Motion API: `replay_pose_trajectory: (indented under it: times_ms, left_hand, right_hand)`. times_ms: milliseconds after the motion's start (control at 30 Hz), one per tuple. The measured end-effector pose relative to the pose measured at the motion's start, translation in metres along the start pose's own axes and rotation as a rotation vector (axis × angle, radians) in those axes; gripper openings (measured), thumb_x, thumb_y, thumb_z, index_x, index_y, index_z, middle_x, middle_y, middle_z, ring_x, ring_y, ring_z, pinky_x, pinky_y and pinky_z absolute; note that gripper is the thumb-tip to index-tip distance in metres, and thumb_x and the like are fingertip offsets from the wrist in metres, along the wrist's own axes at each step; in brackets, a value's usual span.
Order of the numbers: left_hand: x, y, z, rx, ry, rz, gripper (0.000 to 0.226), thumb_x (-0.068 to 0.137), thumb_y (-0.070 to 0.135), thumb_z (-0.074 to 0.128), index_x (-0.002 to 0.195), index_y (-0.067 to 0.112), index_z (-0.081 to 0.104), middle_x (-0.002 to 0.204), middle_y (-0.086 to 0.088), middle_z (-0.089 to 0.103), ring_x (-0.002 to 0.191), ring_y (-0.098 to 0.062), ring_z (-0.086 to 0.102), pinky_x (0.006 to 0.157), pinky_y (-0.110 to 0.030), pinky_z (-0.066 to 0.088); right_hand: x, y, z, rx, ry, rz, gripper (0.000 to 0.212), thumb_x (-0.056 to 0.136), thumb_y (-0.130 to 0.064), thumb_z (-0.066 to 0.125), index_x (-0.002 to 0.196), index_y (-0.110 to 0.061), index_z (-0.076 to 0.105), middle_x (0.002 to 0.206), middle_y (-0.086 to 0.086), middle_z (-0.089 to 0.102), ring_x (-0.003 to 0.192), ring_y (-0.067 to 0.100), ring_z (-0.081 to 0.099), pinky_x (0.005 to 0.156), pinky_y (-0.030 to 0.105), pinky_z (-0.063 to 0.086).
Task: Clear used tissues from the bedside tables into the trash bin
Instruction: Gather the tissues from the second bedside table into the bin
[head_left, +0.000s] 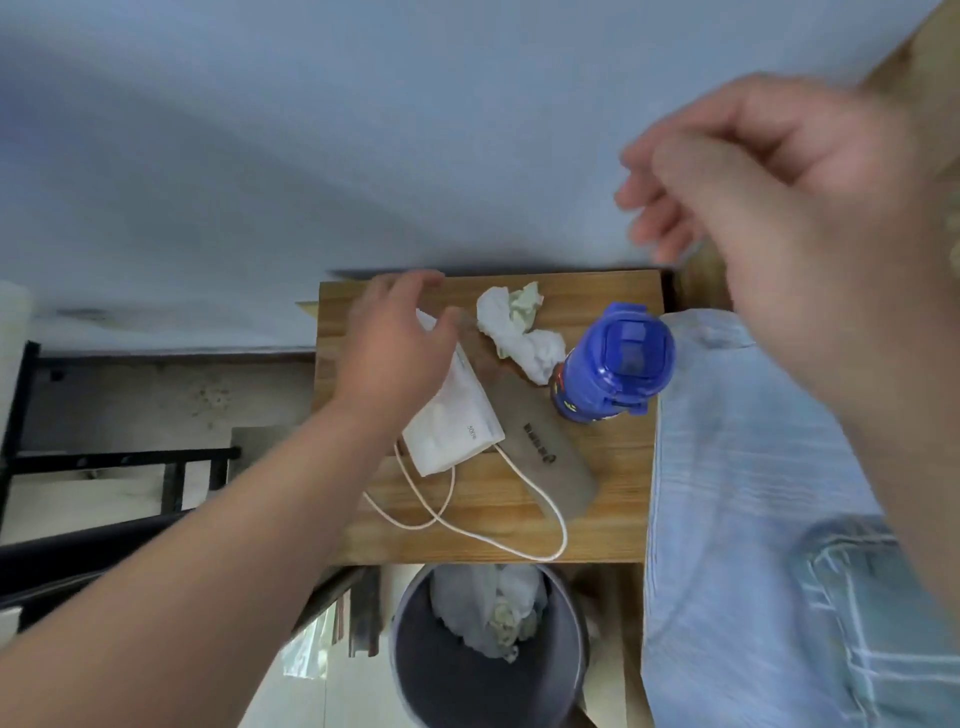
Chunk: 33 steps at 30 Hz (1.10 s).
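Observation:
A crumpled white tissue (519, 332) with a greenish patch lies at the back of the wooden bedside table (613, 499). My left hand (400, 348) hovers over the table just left of the tissue, fingers spread and relaxed, holding nothing. My right hand (769, 249) is raised high above the table's right side, blurred, its fingers loosely curled and empty. A dark round trash bin (415, 675) stands on the floor in front of the table, with crumpled tissues (493, 608) inside.
A white packet (457, 426) partly under my left hand, a brown case (550, 457), a looped white cord (519, 519) and a blue bottle (613, 364) share the tabletop. Light blue bedding (753, 519) lies right of it. A black metal frame (104, 457) stands at the left.

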<state>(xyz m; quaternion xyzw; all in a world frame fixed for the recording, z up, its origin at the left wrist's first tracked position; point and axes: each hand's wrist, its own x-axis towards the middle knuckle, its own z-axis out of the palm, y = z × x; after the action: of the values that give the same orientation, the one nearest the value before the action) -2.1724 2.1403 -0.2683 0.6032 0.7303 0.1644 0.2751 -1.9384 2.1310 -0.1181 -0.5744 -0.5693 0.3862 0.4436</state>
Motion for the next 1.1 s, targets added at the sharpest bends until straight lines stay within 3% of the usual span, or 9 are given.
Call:
replay_pose_trajectory:
  times_ms: [133,233,300,433,567,700,867,933,1100]
  left_hand:
    - [0.024,0.004,0.01,0.193,-0.193,-0.081,0.065,0.092,0.052,0.064,0.153,0.039,0.046,0.164,0.0,0.036,0.144,-0.031,0.044,0.112,-0.052,0.047]
    - [0.034,0.005,0.019,0.281,-0.315,-0.174,0.072,0.089,0.048,0.062,0.157,0.037,0.041,0.169,-0.004,0.029,0.141,-0.037,0.049,0.106,-0.051,0.051]
    - [0.039,0.005,0.024,0.331,-0.337,-0.183,0.064,0.088,0.04,0.062,0.151,0.032,0.051,0.162,-0.007,0.039,0.127,-0.036,0.059,0.097,-0.044,0.055]
    - [0.045,0.008,0.029,0.323,-0.329,-0.145,0.049,0.088,0.03,0.064,0.137,0.028,0.063,0.14,-0.006,0.059,0.116,-0.031,0.064,0.094,-0.041,0.056]
    - [0.051,0.007,0.033,0.228,-0.311,-0.078,0.044,0.088,0.017,0.063,0.131,0.026,0.065,0.121,0.002,0.07,0.11,-0.026,0.065,0.083,-0.034,0.053]
    - [0.047,0.008,0.036,0.169,-0.149,0.22,0.049,0.092,0.017,0.065,0.141,0.027,0.061,0.12,-0.003,0.068,0.1,-0.022,0.062,0.075,-0.027,0.038]
    - [0.037,0.013,0.038,0.229,-0.256,0.466,0.068,0.089,0.012,0.07,0.151,0.037,0.054,0.135,-0.007,0.06,0.11,-0.031,0.065,0.082,-0.037,0.052]
    - [0.036,0.015,0.037,0.202,-0.255,0.504,0.061,0.089,0.011,0.072,0.144,0.034,0.062,0.138,-0.007,0.059,0.107,-0.029,0.066,0.082,-0.038,0.054]
    - [0.03,0.017,0.031,0.118,-0.175,0.542,0.023,0.088,0.005,0.075,0.108,0.014,0.083,0.121,-0.008,0.071,0.098,-0.031,0.07,0.085,-0.041,0.056]
  right_hand:
    - [0.054,0.044,0.0,-0.199,-0.147,0.127,0.017,0.089,-0.03,0.061,0.091,-0.03,0.077,0.095,0.002,0.08,0.087,0.023,0.074,0.084,0.051,0.058]
    - [0.074,0.086,0.013,-0.323,-0.311,0.21,0.017,0.095,-0.029,0.064,0.105,-0.033,0.077,0.089,-0.008,0.076,0.067,0.005,0.068,0.07,0.022,0.056]
    - [0.078,0.114,0.028,-0.432,-0.418,0.192,0.023,0.097,-0.025,0.065,0.116,-0.031,0.076,0.088,-0.018,0.069,0.065,-0.012,0.061,0.061,0.001,0.041]
    - [0.08,0.165,0.049,-0.6,-0.697,0.167,0.04,0.097,-0.02,0.066,0.137,-0.028,0.067,0.126,-0.004,0.07,0.101,0.005,0.058,0.085,0.015,0.036]
    - [0.088,0.199,0.055,-0.639,-0.849,0.099,0.059,0.091,-0.016,0.07,0.148,-0.029,0.056,0.134,-0.005,0.066,0.083,-0.002,0.054,0.073,0.007,0.036]
    - [0.085,0.206,0.063,-0.566,-0.883,-0.043,0.063,0.079,-0.036,0.062,0.142,-0.036,0.056,0.102,-0.046,0.061,0.081,-0.016,0.055,0.069,-0.004,0.034]
    - [0.086,0.219,0.064,-0.794,-0.848,-0.203,0.041,0.086,-0.038,0.067,0.126,-0.029,0.066,0.108,-0.004,0.072,0.088,0.016,0.059,0.064,0.025,0.037]
    - [0.085,0.217,0.064,-0.789,-0.785,-0.14,0.037,0.088,-0.037,0.071,0.123,-0.026,0.068,0.104,0.001,0.073,0.087,0.022,0.062,0.061,0.027,0.034]
    - [0.084,0.198,0.052,-0.701,-0.58,0.034,0.038,0.088,-0.033,0.075,0.124,-0.022,0.07,0.105,0.0,0.069,0.095,0.02,0.062,0.078,0.026,0.039]
